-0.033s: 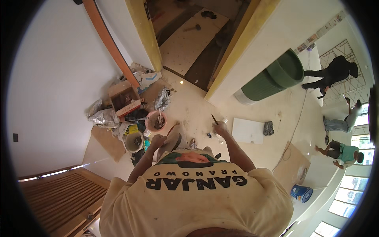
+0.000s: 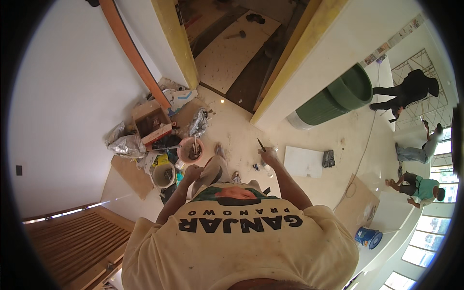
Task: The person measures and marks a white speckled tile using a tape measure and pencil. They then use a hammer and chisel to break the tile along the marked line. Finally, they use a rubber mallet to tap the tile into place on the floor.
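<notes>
My right hand point(image 2: 269, 155) is closed around a thin dark stick, like a pencil point(image 2: 261, 144), whose tip points up and to the left. On the other side, my left hand point(image 2: 194, 172) is curled closed in front of my leg; the inside of its fingers is hidden. Just beyond it stands a pink bucket point(image 2: 181, 155) with a handled tool point(image 2: 195, 145) in it. A pale bucket point(image 2: 161, 181) with dark contents is to the left of that hand. Small dark and clear items lie on the floor near my right hand.
An open cardboard box point(image 2: 145, 133) and silver bags point(image 2: 130, 145) lie heaped at left. Beyond the doorway is a hammer point(image 2: 236, 35). Right: a green bin point(image 2: 333, 92), white board point(image 2: 303, 161), dark packet point(image 2: 328, 158), cable point(image 2: 369, 137), blue pail point(image 2: 369, 238) and three people.
My left foot now shows further forward, beside the pink bucket. The stick in my right hand has tilted slightly. Both hands keep their hold, and the surroundings are nearly unchanged.
</notes>
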Action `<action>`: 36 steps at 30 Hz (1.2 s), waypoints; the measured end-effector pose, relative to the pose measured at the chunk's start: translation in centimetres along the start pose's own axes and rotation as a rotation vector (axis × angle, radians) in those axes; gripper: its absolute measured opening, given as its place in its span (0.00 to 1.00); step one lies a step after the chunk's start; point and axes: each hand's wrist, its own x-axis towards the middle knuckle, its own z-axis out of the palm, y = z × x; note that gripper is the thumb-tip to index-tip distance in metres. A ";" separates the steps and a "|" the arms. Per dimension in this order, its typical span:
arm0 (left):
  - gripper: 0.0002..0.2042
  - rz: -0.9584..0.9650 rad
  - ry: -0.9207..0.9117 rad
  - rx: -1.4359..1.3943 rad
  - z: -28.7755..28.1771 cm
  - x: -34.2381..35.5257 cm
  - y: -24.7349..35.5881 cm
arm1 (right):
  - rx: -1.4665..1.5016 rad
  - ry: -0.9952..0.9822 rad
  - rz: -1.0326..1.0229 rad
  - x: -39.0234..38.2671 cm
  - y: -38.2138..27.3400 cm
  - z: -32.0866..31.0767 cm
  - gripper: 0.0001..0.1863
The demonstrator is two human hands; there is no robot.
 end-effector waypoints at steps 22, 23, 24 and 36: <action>0.10 0.126 -0.130 -0.324 -11.8 27.5 26.9 | 0.239 -0.048 -0.065 28.6 -22.6 -6.7 0.21; 0.10 0.190 -0.134 -0.359 -11.7 28.6 28.3 | 0.232 -0.025 -0.082 29.8 -23.1 -6.9 0.21; 0.10 0.154 -0.168 -0.406 -11.7 29.6 29.3 | 0.207 -0.019 -0.107 30.8 -23.8 -7.0 0.22; 0.10 0.065 -0.293 -0.619 -12.9 38.7 38.6 | 0.340 -0.026 -0.214 45.0 -32.0 -13.1 0.22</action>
